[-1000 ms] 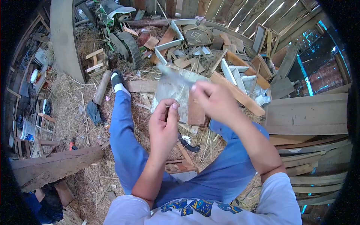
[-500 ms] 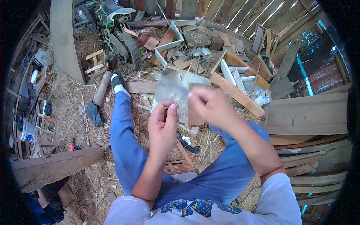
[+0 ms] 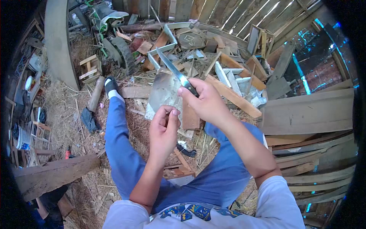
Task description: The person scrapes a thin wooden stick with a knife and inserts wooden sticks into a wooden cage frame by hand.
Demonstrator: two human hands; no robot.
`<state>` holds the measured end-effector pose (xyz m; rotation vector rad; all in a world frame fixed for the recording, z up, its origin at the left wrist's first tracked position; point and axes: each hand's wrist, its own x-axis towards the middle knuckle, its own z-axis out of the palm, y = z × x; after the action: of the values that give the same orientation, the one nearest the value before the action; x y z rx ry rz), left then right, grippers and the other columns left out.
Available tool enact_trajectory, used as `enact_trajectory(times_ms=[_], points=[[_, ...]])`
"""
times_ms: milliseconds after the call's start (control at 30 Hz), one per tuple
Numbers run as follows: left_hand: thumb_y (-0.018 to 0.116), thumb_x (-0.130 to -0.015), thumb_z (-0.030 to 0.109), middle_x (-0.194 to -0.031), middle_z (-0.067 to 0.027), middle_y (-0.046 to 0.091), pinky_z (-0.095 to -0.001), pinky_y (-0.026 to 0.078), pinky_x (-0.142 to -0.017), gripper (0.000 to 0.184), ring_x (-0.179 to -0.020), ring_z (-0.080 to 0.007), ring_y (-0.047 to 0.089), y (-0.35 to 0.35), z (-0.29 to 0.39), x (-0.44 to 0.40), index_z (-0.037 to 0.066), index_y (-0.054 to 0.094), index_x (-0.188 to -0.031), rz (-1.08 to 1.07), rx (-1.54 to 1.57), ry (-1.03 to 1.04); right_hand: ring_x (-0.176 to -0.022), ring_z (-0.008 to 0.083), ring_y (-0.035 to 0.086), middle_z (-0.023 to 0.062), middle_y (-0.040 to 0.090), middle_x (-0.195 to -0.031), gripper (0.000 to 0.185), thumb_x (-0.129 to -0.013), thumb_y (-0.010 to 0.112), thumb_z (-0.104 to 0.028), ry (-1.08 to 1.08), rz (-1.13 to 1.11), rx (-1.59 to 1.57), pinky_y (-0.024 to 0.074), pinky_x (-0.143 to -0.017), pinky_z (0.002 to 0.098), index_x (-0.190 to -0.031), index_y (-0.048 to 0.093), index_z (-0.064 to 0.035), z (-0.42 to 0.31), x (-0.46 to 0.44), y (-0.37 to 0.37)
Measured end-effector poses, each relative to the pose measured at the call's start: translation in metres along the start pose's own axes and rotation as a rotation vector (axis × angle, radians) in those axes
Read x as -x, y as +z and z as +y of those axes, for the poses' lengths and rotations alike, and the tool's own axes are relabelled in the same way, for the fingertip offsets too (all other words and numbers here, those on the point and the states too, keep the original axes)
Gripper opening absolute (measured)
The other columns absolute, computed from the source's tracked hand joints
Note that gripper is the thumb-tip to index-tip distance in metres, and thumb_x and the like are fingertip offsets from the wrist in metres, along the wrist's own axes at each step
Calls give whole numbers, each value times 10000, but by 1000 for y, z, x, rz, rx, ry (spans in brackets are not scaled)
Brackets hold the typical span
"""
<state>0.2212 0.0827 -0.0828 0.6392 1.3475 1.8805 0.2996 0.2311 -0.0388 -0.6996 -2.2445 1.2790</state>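
A knife [image 3: 174, 69] with a long shiny blade and dark handle is gripped in my right hand [image 3: 207, 100], its tip pointing up and to the left. My left hand [image 3: 164, 128] sits lower and to the left, fingers curled and thumb pressed against the index finger. Whatever lies in that pinch is too small or hidden to make out. The two hands are apart. Beyond them on the ground lies a stained pale flat sheet [image 3: 160, 89], with a brown board [image 3: 190, 114] over its right edge.
Scrap wood [image 3: 192, 40] is heaped ahead against the slatted wall. A long plank [image 3: 233, 96] slants at the right, near stacked boards [image 3: 309, 110]. A thick timber [image 3: 57, 173] juts in from the left. Straw [image 3: 63, 114] covers the floor, and a small wooden frame [image 3: 89, 68] stands there.
My right hand has moved slightly away from my left, and the knife, blurred before, now shows clearly with its blade raised. My left hand keeps its pinch. The whole view has shifted slightly.
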Motion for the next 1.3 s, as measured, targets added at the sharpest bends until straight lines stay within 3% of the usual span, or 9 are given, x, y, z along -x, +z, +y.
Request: enact_trajectory(times_ms=[267, 433, 500, 533, 967, 1033, 1100, 1200, 1300], points=[[570, -1101, 154, -767, 70, 479, -228, 302, -594, 145, -670, -32, 400, -10, -13, -3, 50, 582, -1001, 5, -9, -13, -675, 147, 569, 63, 638, -754, 310, -1034, 669, -307, 6, 124, 20, 479, -645, 365, -1045, 648, 2, 7, -14, -19], [571, -1099, 148, -767, 72, 480, -224, 310, -597, 140, -672, -30, 404, -12, 2, -2, 47, 582, -1002, 63, -54, 26, -766, 286, 690, 143, 679, -817, 304, -1067, 577, -347, 55, 74, 37, 527, -708, 401, -1033, 658, -56, 0, 3, -11], [571, -1099, 146, -766, 73, 482, -222, 313, -599, 139, -673, -29, 406, -14, 6, -1, 46, 583, -1003, 75, -70, 58, -813, 361, 695, 179, 683, -849, 262, -1059, 574, -303, -135, 22, 335, 534, -720, 439, -1017, 658, -58, 2, 16, -1], [571, -1099, 145, -764, 74, 483, -221, 315, -597, 140, -673, -27, 407, -14, 7, -2, 44, 584, -1003, 83, -33, 40, -827, 415, 680, 190, 685, -855, 247, -1049, 576, -283, 8, -178, 356, 534, -709, 479, -999, 662, -57, -13, 23, 1], [559, -1099, 119, -765, 70, 488, -214, 321, -592, 142, -679, -19, 414, -13, 14, 1, 40, 590, -985, 99, -76, 39, -797, 424, 681, 203, 666, -810, 257, -1049, 590, -322, 45, -38, 293, 524, -678, 492, -981, 652, -82, -20, 18, -7], [575, -1086, 97, -767, 45, 537, -219, 361, -597, 118, -697, -15, 460, -14, 10, -1, 19, 589, -998, 105, -110, 60, -813, 439, 672, 214, 655, -800, 244, -1051, 591, -298, 43, -276, 364, 523, -674, 478, -973, 657, -77, -19, 29, 2], [576, -1086, 96, -765, 47, 534, -220, 360, -596, 123, -693, -16, 459, -15, 9, -3, 19, 590, -992, 102, -111, 47, -733, 359, 675, 198, 627, -755, 263, -1056, 600, -308, 21, -240, 324, 509, -653, 432, -985, 661, -63, -14, 25, 3], [576, -1085, 95, -758, 48, 530, -222, 357, -594, 130, -684, -19, 455, -13, 6, 2, 18, 591, -983, 69, -129, 15, -671, 81, 476, 7, 553, -703, 278, -1044, 658, -271, 61, -10, -18, 423, -607, 309, -966, 657, -4, 3, 2, -7], [569, -1090, 108, -768, 55, 520, -223, 355, -603, 137, -689, -28, 452, -5, 0, 3, 27, 585, -981, 18, -156, 6, -691, 56, 470, -35, 548, -724, 219, -1028, 680, -216, 65, 5, -123, 412, -619, 282, -951, 658, -12, 5, 7, -3]])
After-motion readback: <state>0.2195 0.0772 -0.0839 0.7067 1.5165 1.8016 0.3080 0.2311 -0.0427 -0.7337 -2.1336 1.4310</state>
